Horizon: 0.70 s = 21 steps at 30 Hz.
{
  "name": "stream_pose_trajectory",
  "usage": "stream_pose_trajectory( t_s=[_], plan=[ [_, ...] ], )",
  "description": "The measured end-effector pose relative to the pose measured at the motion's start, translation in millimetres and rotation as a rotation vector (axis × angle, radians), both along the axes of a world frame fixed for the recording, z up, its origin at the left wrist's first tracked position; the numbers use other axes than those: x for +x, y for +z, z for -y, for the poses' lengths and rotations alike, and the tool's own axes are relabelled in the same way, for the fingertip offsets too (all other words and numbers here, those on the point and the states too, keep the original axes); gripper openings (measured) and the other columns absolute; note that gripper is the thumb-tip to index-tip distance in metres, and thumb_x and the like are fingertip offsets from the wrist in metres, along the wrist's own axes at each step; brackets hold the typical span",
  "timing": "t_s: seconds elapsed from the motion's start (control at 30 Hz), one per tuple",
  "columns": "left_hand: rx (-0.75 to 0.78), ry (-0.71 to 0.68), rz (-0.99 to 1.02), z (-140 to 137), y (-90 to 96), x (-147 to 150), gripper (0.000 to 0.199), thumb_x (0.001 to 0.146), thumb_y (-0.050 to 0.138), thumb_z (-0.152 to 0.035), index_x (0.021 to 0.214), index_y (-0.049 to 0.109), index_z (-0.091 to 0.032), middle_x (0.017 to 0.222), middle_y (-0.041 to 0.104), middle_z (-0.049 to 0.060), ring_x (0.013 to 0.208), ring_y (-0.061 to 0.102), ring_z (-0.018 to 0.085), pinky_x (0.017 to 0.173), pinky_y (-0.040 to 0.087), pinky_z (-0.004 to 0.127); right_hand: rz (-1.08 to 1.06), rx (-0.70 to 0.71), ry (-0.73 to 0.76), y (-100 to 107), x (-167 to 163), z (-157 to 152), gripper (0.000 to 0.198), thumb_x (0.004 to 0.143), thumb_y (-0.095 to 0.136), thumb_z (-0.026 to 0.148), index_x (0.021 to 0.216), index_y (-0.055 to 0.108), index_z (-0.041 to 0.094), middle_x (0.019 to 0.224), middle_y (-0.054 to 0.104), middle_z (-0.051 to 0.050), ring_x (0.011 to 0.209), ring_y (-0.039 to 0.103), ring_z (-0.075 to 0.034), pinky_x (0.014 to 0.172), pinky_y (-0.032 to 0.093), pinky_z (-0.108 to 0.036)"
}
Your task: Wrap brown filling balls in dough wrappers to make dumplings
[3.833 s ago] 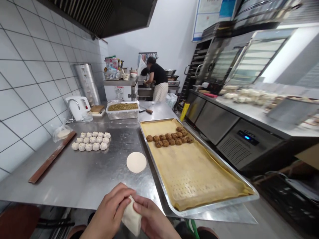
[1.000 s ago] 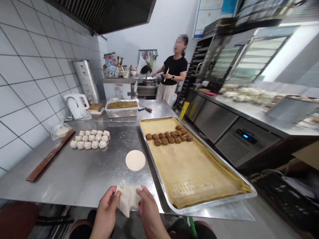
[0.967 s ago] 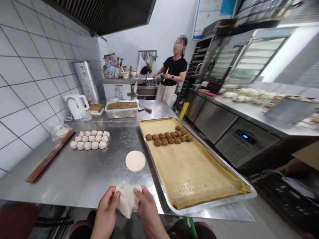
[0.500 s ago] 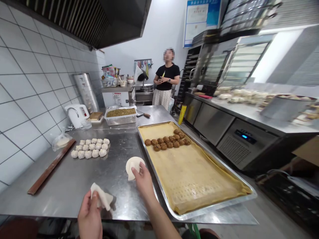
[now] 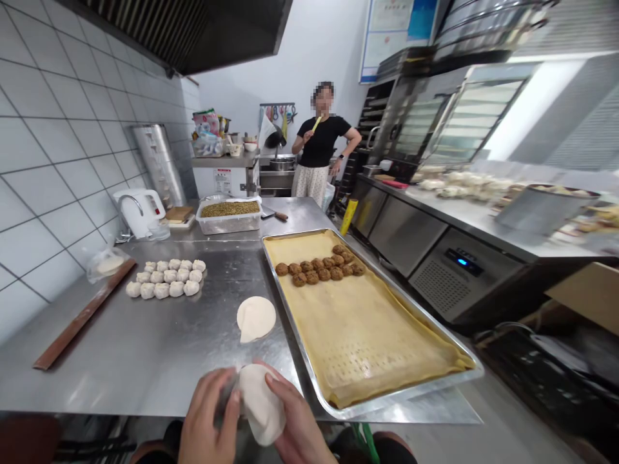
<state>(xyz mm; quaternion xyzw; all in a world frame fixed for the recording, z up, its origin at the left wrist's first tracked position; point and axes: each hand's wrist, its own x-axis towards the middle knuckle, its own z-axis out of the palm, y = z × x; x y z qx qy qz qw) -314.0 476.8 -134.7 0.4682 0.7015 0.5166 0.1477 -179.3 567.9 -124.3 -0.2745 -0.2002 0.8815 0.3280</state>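
Note:
Both my hands are together at the table's near edge around a floppy dough wrapper [image 5: 262, 406]. My right hand [image 5: 294, 412] grips its right side, thumb on top. At its upper left edge, my left hand [image 5: 209, 409] has its fingers bent against the dough. Ahead on the steel table lies a second dough wrapper [image 5: 256, 318], round, with a flap at its lower left. To its right, a tray [image 5: 387, 407] lined with yellowish cloth bears several brown filling balls [image 5: 316, 264]. Rows of small whitish dough pieces [image 5: 164, 277] sit at the left.
A wooden stick [image 5: 87, 312] lies along the left side near a plastic bag [image 5: 104, 264]. Farther back are a filling tub [image 5: 229, 222], a knife [image 5: 275, 214] and a white kettle [image 5: 138, 212]. A person [image 5: 326, 142] stands behind the table.
My right hand has let go of the wrapper on the table and joined my left hand at the other wrapper. The person behind has raised a yellow stick-like thing and put one hand on the hip.

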Motion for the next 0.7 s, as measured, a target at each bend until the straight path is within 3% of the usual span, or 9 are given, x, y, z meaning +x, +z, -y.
stream_pose_trajectory(
  t_s=[0.07,0.13,0.2,0.3,0.37,0.47,0.57,0.7],
  plan=[
    [-0.075,-0.015,0.342,-3,-0.7,-5,0.057,0.086,0.070,-0.049,0.137,0.061,-0.024,0.117,0.073,0.012,0.105,0.071,0.028,0.091,0.060,0.040,0.019,0.014,-0.014,2,4,-1,0.056,0.076,0.084,0.039,0.124,0.072,0.013,0.111,0.079,-0.017,0.093,0.076,-0.027,0.086,0.056,-0.035],
    [-0.083,-0.078,0.590,-6,-1.6,-6,0.069,0.082,0.074,-0.054,0.140,0.056,-0.021,0.097,0.073,0.007,0.088,0.071,0.023,0.080,0.060,0.034,0.038,0.047,-0.019,4,4,-1,0.058,0.075,0.084,0.040,0.125,0.071,0.012,0.109,0.080,-0.017,0.092,0.076,-0.028,0.084,0.056,-0.036],
    [-0.075,-0.055,0.693,-7,-4.1,-3,0.071,0.079,0.075,-0.058,0.137,0.056,-0.020,0.087,0.070,0.003,0.077,0.068,0.019,0.071,0.057,0.028,0.103,0.128,-0.004,3,4,-2,0.056,0.078,0.081,0.043,0.125,0.071,0.013,0.106,0.080,-0.016,0.091,0.076,-0.029,0.083,0.057,-0.038],
    [-0.171,-0.018,0.681,-7,-10.7,-4,0.071,0.081,0.072,-0.061,0.137,0.053,-0.022,0.097,0.069,0.003,0.068,0.066,0.016,0.060,0.053,0.025,0.366,0.413,0.011,-6,2,-11,0.046,0.086,0.072,0.045,0.122,0.074,0.017,0.103,0.081,-0.014,0.090,0.076,-0.031,0.083,0.058,-0.041],
    [-0.250,-0.037,0.565,-9,-15.8,-10,0.064,0.087,0.064,-0.061,0.137,0.053,-0.023,0.105,0.070,0.006,0.066,0.066,0.016,0.057,0.053,0.026,0.592,0.691,-0.011,-15,1,-20,0.040,0.090,0.067,0.042,0.122,0.075,0.019,0.103,0.082,-0.014,0.091,0.076,-0.031,0.085,0.059,-0.043],
    [-0.242,0.010,0.137,-11,-25.0,-21,0.045,0.095,0.055,-0.051,0.129,0.063,-0.023,0.120,0.068,0.011,0.088,0.072,0.024,0.075,0.060,0.035,0.797,0.970,-0.052,-28,-4,-35,0.038,0.092,0.061,0.034,0.124,0.075,0.022,0.105,0.081,-0.013,0.096,0.075,-0.032,0.093,0.056,-0.047],
    [-0.116,0.084,-0.356,-7,-39.1,-25,0.031,0.096,0.054,-0.034,0.121,0.070,-0.025,0.124,0.068,0.011,0.110,0.070,0.028,0.091,0.059,0.041,0.861,1.036,-0.087,-37,-7,-44,0.036,0.091,0.061,0.032,0.123,0.076,0.025,0.104,0.081,-0.010,0.100,0.074,-0.033,0.095,0.054,-0.047],
    [0.106,-0.116,-0.822,9,-68.0,-22,0.042,0.089,0.063,-0.020,0.129,0.068,-0.029,0.122,0.074,0.009,0.114,0.071,0.027,0.096,0.058,0.039,0.873,1.027,-0.110,-46,-7,-47,0.035,0.094,0.060,0.033,0.124,0.074,0.023,0.102,0.081,-0.010,0.092,0.075,-0.030,0.086,0.057,-0.041]
  ],
)
